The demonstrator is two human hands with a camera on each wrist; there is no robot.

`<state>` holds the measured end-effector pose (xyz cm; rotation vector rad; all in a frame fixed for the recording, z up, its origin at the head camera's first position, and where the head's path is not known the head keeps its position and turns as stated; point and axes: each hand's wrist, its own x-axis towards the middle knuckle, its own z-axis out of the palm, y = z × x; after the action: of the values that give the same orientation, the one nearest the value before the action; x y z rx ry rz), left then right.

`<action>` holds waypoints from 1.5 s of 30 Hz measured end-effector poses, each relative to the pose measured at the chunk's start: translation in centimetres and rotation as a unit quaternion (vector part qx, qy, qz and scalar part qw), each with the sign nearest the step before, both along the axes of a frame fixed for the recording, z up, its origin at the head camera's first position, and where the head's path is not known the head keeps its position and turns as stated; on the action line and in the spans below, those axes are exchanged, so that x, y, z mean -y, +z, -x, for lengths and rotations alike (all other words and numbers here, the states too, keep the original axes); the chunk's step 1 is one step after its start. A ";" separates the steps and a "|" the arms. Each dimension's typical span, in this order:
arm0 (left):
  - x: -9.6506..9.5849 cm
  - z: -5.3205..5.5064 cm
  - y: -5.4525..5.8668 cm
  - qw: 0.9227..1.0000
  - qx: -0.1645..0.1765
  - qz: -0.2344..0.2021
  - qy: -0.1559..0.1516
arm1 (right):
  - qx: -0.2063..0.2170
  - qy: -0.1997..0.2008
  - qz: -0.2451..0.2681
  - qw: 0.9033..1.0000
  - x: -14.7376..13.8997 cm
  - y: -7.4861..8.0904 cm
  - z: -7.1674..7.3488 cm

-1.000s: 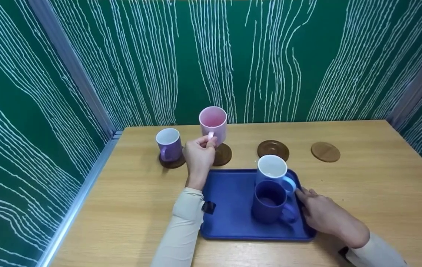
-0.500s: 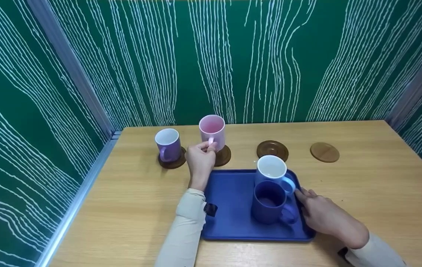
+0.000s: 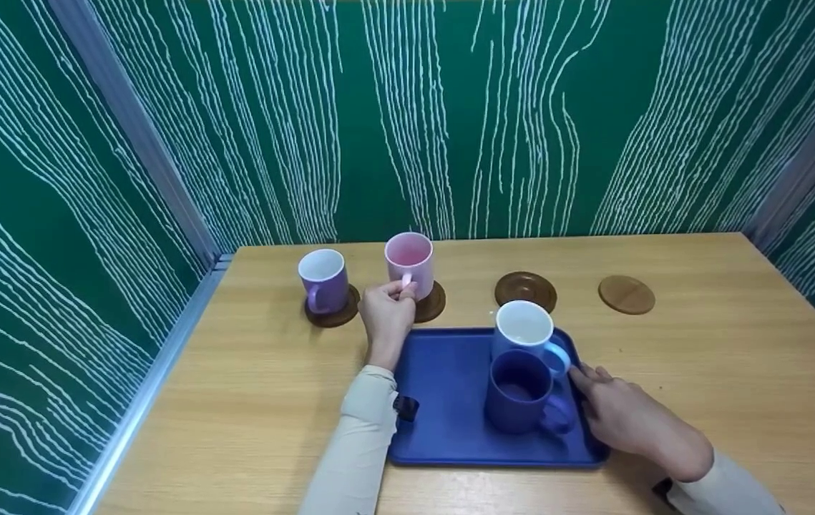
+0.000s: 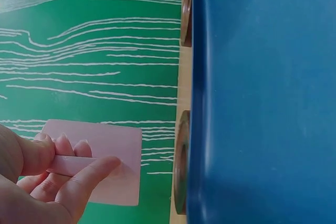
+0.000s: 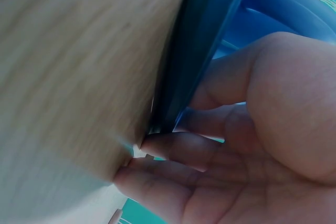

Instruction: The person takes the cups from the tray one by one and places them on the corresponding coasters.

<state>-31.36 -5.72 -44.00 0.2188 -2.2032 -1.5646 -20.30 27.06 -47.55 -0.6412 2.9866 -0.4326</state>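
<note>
A pink mug (image 3: 420,270) is held upright by my left hand (image 3: 387,315), whose thumb and fingers pinch its handle. Below it lies a dark wooden coaster (image 3: 433,304); the left wrist view shows a gap between the mug's base and that coaster (image 4: 181,166). My right hand (image 3: 629,415) grips the right edge of the blue tray (image 3: 443,429), with thumb and index finger at the rim in the right wrist view. On the tray stand a light blue mug (image 3: 507,343) and, in front of it, a dark blue mug (image 3: 511,408).
A purple mug (image 3: 332,290) stands on a dark coaster (image 3: 346,315) at the left. Behind the tray lies another dark coaster (image 3: 526,287), with a lighter wooden one (image 3: 626,295) further right. A green panel (image 3: 464,129) with white lines rises behind the table (image 3: 250,400).
My left hand has lowered the pink mug toward the coaster under it. The right hand stays at the tray's edge, and the tray and its mugs keep their places.
</note>
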 end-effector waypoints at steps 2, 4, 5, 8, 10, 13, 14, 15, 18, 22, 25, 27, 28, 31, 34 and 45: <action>0.0 0.1 -0.2 1.000 0.004 0.003 0.003 | -0.002 0.001 0.000 1.000 0.0 0.0 0.0; 0.0 0.2 -0.4 1.000 0.009 0.005 0.004 | -0.004 0.004 0.001 1.000 -0.1 0.0 -0.1; 0.0 0.3 -0.5 1.000 0.010 0.007 0.006 | -0.006 0.006 0.002 1.000 -0.1 0.0 -0.1; 0.0 0.5 -0.9 1.000 0.012 0.009 0.009 | -0.011 0.009 0.002 1.000 -0.1 0.0 0.0; -0.1 0.6 -1.0 1.000 0.011 0.009 0.010 | -0.006 0.008 0.004 1.000 -0.2 0.0 0.0; -0.1 0.7 -1.2 1.000 0.014 0.013 0.011 | 0.000 0.005 0.004 1.000 -0.1 0.0 0.0; -0.2 0.8 -1.3 1.000 0.016 0.015 0.011 | 0.003 0.004 0.004 1.000 -0.1 0.0 0.0; -0.2 0.8 -1.4 1.000 0.019 0.017 0.011 | 0.004 0.003 0.004 1.000 -0.1 0.0 0.0; -0.3 0.9 -1.6 0.999 0.028 0.018 0.011 | 0.007 0.003 0.003 1.000 -0.2 0.0 0.0; -0.4 1.0 -1.8 0.999 0.037 0.012 0.010 | 0.011 0.001 0.001 1.000 -0.2 0.1 0.0; -0.4 1.1 -2.0 0.999 0.040 0.011 0.013 | 0.016 -0.001 -0.002 1.000 -0.3 0.1 0.2; -0.4 1.1 -2.1 0.999 0.041 0.011 0.015 | 0.019 -0.001 -0.003 1.000 -0.2 0.1 0.2; -0.4 1.1 -2.2 0.999 0.042 0.011 0.016 | 0.019 -0.002 -0.003 1.000 -0.2 0.1 0.2; -0.3 1.1 -2.5 0.999 0.044 0.010 0.014 | 0.015 -0.001 -0.002 1.000 -0.1 0.1 0.1; -0.3 1.1 -2.7 0.999 0.046 0.017 0.013 | 0.007 0.002 -0.003 1.000 -0.1 0.0 0.1; -0.4 1.1 -2.6 0.998 0.055 0.010 0.009 | 0.011 -0.003 -0.002 1.000 -0.1 0.2 0.0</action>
<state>-32.49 -5.29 -46.65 0.3247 -2.2930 -1.5544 -20.26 27.19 -47.34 -0.6248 2.9690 -0.4317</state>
